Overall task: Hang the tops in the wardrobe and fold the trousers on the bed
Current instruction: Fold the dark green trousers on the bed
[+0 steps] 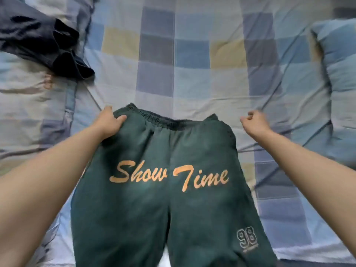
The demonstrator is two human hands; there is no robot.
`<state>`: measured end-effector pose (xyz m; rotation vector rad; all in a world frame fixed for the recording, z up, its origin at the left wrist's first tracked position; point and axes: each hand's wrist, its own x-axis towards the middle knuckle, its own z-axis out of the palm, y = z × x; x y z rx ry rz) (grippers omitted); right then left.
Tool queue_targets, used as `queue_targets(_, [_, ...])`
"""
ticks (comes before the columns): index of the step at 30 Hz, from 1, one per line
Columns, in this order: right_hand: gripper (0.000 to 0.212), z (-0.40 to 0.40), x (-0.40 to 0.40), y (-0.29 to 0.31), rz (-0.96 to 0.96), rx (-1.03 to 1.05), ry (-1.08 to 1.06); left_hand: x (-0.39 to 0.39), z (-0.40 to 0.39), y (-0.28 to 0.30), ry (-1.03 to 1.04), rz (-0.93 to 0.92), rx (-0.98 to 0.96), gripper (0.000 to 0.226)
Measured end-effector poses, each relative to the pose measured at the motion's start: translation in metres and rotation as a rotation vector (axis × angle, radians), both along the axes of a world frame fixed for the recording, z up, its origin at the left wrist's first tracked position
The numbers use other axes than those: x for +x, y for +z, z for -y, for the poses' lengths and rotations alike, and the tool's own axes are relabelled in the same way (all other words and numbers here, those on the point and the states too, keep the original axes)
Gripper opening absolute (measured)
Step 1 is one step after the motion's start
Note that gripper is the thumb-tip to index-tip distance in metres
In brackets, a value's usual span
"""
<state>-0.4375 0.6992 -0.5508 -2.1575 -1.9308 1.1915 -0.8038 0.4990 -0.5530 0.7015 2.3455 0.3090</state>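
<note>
Bedding in a checked pattern of blue, grey, cream and pale yellow covers the bed (192,54), creased in long lines that run out from the middle. Dark navy clothing (44,41) lies crumpled in a heap at the far left, on a rumpled fold of the same checked fabric, well apart from both hands. A pillow (339,60) in matching blue checks lies along the right side, beyond the right hand.

Dark green trousers (165,199) lie spread flat on the bed just in front of the person, waistband away from the camera and both legs running down out of view at the bottom edge. Orange script reading "Show Time" crosses the seat, and a pale "98" is printed low on the right leg. The elastic waistband is gathered and slightly dipped in the middle.

The left hand (109,122) grips the left corner of the waistband, thumb on top of the cloth and fingers curled under the edge, forearm stretched forward over the left leg. The right hand (254,122) is just off the right corner of the waistband, above the sheet, its fingers clenched into a loose fist with nothing in them; it is slightly blurred. Nothing lies between either hand and the trousers.
</note>
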Motion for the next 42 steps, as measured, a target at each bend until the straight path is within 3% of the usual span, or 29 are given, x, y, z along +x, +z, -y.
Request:
queue_targets(3, [0.056,0.011,-0.002,-0.085,0.099,-0.077,0.021,-0.003,0.021,-0.082,0.043,0.007,-0.027,0.051])
queue_targets(8, [0.051,-0.001,-0.018,-0.120,0.016,0.034,-0.046,-0.034,0.017,-0.120,0.106,-0.187,-0.081,0.064])
queue_targets(10, [0.048,-0.007,-0.026,-0.120,-0.088,-0.019,-0.054,-0.042,0.005,-0.122,0.137,-0.137,-0.009,0.059])
queue_targets(13, [0.033,-0.013,-0.030,-0.120,-0.115,-0.144,0.012,-0.046,-0.005,-0.121,0.136,-0.008,0.057,0.031])
queue_targets(17, [0.024,-0.044,-0.036,-0.102,-0.165,-0.015,0.079,-0.056,-0.024,-0.100,0.042,-0.025,0.055,0.014])
queue_targets(21, [0.026,-0.092,-0.062,-0.074,-0.227,0.227,0.054,-0.073,-0.071,-0.066,0.023,-0.175,0.199,0.019])
queue_targets(24, [0.030,-0.121,-0.071,-0.063,-0.206,0.292,-0.061,-0.073,-0.102,-0.059,0.057,-0.291,0.255,0.036])
queue_targets(29, [0.040,-0.096,-0.046,-0.087,-0.074,0.155,-0.039,-0.009,-0.080,-0.085,-0.261,-0.325,0.056,0.067])
queue_targets(33, [0.044,-0.038,0.003,-0.109,0.008,0.048,-0.047,0.061,-0.032,-0.108,-0.571,-0.328,0.001,0.070])
queue_targets(38, [0.025,0.040,0.076,-0.110,0.039,0.080,-0.007,0.150,0.010,-0.115,-0.925,-0.322,-0.001,0.078])
queue_targets(42, [0.028,0.093,0.125,-0.103,0.027,0.019,-0.041,0.213,0.027,-0.111,-1.006,-0.197,-0.054,0.072])
